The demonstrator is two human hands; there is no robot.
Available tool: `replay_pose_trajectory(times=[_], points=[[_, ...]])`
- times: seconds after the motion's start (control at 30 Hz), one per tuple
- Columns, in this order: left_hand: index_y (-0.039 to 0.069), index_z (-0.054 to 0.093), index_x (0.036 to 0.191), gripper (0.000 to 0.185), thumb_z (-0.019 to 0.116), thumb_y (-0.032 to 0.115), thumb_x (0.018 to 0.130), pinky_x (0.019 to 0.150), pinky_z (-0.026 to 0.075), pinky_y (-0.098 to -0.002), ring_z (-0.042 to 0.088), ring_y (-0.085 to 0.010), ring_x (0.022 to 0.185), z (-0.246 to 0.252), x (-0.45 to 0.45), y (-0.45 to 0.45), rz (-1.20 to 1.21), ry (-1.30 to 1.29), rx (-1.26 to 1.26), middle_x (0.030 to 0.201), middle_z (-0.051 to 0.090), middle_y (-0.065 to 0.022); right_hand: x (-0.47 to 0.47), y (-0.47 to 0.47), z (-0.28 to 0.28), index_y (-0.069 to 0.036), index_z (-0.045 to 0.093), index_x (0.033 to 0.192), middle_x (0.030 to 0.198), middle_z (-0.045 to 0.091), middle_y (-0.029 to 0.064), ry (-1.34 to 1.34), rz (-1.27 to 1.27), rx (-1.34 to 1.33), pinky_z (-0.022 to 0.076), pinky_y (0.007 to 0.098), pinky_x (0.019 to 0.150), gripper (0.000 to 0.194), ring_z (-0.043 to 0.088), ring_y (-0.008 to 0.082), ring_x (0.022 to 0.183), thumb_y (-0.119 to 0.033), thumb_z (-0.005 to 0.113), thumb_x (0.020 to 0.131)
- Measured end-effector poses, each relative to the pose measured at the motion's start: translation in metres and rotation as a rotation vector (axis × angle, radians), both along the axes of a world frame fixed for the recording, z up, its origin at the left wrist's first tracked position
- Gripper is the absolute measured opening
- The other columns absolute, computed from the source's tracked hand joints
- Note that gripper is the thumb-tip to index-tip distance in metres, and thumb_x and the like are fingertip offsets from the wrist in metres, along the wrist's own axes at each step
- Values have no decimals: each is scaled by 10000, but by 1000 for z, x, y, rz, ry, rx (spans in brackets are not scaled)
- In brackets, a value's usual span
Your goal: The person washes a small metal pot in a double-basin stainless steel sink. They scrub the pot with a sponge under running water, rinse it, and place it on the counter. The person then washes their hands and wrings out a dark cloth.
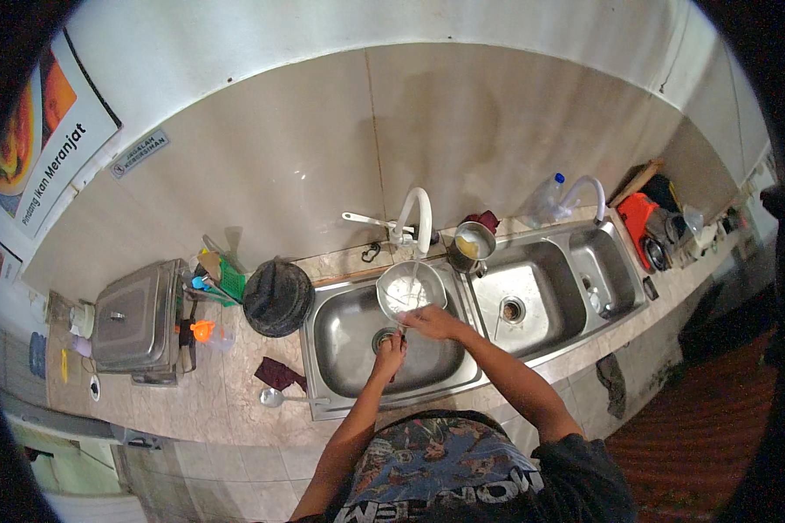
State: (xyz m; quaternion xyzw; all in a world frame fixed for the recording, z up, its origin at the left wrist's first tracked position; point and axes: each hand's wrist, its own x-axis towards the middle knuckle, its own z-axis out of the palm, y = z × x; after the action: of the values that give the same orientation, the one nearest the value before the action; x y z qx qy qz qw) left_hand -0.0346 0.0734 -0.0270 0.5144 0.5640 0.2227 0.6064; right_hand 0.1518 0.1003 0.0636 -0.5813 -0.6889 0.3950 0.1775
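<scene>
A round metal saucepan (399, 291) is held over the left sink basin (340, 327), beneath the white gooseneck tap (420, 209). Water runs from the spout into the pan, whose inside is bright with glare. My left hand (390, 355) is closed around the pan's handle, low over the drain. At the pan's near rim, by the handle's base, my right hand (435, 321) grips with bent fingers; the fingertips are partly hidden. Just right of the pan, a metal pot (454, 260) with something yellow in it stands on the sink's back ledge.
A black round pan (278, 297) lies left of the sink, near a dark red cloth (278, 374) and a metal spoon (271, 397). Further left are a chafing dish (137, 320) and an orange-capped bottle (217, 335). The right basins (530, 287) adjoin, with a plastic bottle (547, 199) behind.
</scene>
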Motion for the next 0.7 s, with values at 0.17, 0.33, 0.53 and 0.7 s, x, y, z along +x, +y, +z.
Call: replay_pose_trajectory(times=[0.17,0.33,0.53,0.7], points=[[59,572,871,596,306,569,1029,410,361,-284,441,-110,442,13,-15,-3,-72,-271,-178,582,445,17,39,18,-22,-41,528,1309,1046,662,243,-359,-433,718,489,475,898,533,637,412,932,-238,680,838],[48,588,969,616,320,602,1013,485,431,-296,525,-138,518,3,-16,2,-201,-324,-210,658,546,-21,62,29,-20,-5,507,1313,1111,609,358,-203,-403,191,492,507,908,547,631,422,1040,-137,604,791],[8,450,1333,751,651,557,862,1024,411,-398,546,-345,1202,-47,8,45,-102,-17,-81,1246,594,-193,37,12,-3,58,524,1246,1077,602,356,-353,-480,236,518,509,845,487,631,463,973,-121,568,796],[-3,490,1302,716,808,306,740,993,444,-422,578,-374,1178,-56,31,67,17,62,236,1239,614,-226,21,3,12,82,533,1189,1032,585,370,-340,-476,272,515,522,838,498,609,512,936,-232,620,812]])
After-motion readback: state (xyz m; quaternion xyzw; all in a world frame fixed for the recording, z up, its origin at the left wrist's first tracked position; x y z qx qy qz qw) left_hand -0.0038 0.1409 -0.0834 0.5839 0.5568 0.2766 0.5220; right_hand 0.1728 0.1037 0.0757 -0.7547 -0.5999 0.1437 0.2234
